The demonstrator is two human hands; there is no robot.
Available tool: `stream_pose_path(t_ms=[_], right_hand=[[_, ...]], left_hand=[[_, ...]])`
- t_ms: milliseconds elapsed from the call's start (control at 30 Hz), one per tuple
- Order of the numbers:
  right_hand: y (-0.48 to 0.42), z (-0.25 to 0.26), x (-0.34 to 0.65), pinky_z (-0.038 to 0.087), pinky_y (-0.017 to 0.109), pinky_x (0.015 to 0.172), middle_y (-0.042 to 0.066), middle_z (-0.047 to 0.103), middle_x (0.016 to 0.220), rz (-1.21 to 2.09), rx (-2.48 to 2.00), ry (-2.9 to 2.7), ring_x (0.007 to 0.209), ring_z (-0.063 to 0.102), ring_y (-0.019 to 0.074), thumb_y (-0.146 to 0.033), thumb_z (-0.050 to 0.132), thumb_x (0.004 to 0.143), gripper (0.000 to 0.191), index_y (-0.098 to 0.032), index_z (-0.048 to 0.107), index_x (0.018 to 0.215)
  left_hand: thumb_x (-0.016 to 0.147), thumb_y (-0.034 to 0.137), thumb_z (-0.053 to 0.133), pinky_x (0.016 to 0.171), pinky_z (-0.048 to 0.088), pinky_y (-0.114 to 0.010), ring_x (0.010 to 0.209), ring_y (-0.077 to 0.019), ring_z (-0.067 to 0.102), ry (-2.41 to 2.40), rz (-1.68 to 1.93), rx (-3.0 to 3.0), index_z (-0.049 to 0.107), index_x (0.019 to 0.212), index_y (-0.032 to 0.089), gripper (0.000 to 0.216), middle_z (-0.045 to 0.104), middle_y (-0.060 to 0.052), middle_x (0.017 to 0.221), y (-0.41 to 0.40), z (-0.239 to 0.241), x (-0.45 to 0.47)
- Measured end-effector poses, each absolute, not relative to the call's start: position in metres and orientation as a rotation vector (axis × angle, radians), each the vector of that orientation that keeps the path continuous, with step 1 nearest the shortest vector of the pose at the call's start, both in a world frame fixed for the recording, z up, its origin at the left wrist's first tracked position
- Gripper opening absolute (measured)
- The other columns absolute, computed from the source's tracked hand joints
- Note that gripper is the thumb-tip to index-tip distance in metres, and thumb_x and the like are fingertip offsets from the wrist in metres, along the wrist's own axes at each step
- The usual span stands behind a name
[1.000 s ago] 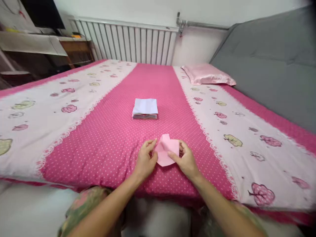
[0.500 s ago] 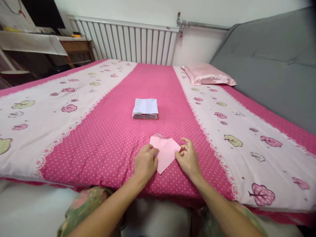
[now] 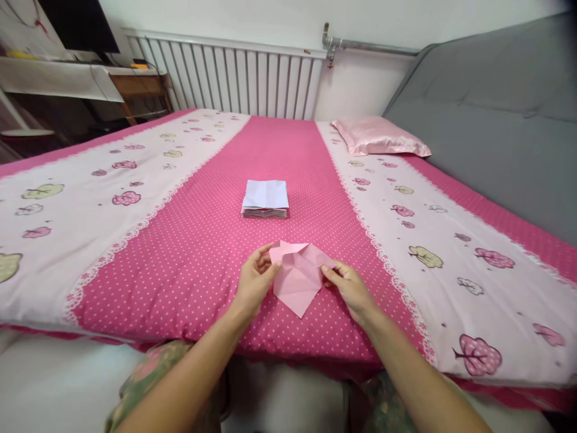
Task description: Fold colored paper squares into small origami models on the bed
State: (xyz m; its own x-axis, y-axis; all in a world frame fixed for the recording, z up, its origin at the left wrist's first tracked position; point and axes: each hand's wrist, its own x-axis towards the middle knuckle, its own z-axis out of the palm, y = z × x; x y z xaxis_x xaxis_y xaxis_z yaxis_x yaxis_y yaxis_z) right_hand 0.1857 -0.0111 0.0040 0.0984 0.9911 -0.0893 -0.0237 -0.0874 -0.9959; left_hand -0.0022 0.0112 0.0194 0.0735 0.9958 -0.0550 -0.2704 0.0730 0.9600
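Observation:
A sheet of pink paper [image 3: 297, 284] with creases and folded flaps is held over the near part of the bed, one corner pointing toward me. My left hand [image 3: 255, 275] pinches its left side between thumb and fingers. On the opposite side, my right hand [image 3: 349, 285] grips the right corner, thumb on top and fingers beneath. The upper flaps stand slightly raised between both hands. Beyond the sheet lies a stack of square paper [image 3: 265, 195] with a pale, creased sheet on top; neither hand touches it.
The bed has a pink dotted cover [image 3: 202, 240] with white tree-print bands. A pink pillow [image 3: 381, 137] rests at the back right, beside a grey headboard [image 3: 487, 108]. Behind the bed is a white radiator [image 3: 234, 78]; a desk [image 3: 135, 90] with a monitor [image 3: 79, 27] stands far left.
My left hand has shifted to the paper's upper left and turned, its thumb now on top. The paper's left side has opened outward and its flaps have lifted. My right hand has closed on the right corner.

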Motion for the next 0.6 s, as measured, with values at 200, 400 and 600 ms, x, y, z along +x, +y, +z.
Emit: stream_pose_path(t_ms=[200, 400, 600], right_hand=[[-0.01, 0.003, 0.183, 0.042, 0.024, 0.054, -0.001, 0.061, 0.063, 1.353, -1.202, -0.914, 0.052, 0.051, 0.0109, -0.043, 0.062, 0.071, 0.028, -0.017, 0.063, 0.081], [-0.012, 0.002, 0.182, 0.041, 0.022, 0.049, -0.001, 0.063, 0.062, 1.341, -1.217, -0.88, 0.048, 0.052, 0.0112, -0.045, 0.061, 0.072, 0.032, -0.017, 0.061, 0.087], [-0.013, 0.004, 0.18, 0.043, 0.026, 0.05, 0.004, 0.066, 0.074, 1.242, -1.283, -0.982, 0.055, 0.056, 0.0155, -0.051, 0.053, 0.075, 0.041, -0.016, 0.058, 0.096]], left_hand=[[0.064, 0.023, 0.07, 0.065, 0.046, -0.023, 0.073, -0.0138, 0.061, 0.909, 1.139, 0.922, 0.063, 0.091, 0.014, 0.03, 0.066, -0.006, 0.084, 0.001, 0.032, -0.002], [0.061, 0.023, 0.072, 0.066, 0.046, -0.024, 0.069, -0.0122, 0.059, 0.9, 1.044, 0.932, 0.061, 0.083, 0.014, 0.026, 0.065, -0.002, 0.078, -0.002, 0.026, 0.0], [0.059, 0.026, 0.073, 0.063, 0.045, -0.024, 0.064, -0.0117, 0.058, 0.856, 0.984, 0.954, 0.06, 0.084, 0.013, 0.031, 0.064, -0.003, 0.074, -0.006, 0.028, 0.004]])
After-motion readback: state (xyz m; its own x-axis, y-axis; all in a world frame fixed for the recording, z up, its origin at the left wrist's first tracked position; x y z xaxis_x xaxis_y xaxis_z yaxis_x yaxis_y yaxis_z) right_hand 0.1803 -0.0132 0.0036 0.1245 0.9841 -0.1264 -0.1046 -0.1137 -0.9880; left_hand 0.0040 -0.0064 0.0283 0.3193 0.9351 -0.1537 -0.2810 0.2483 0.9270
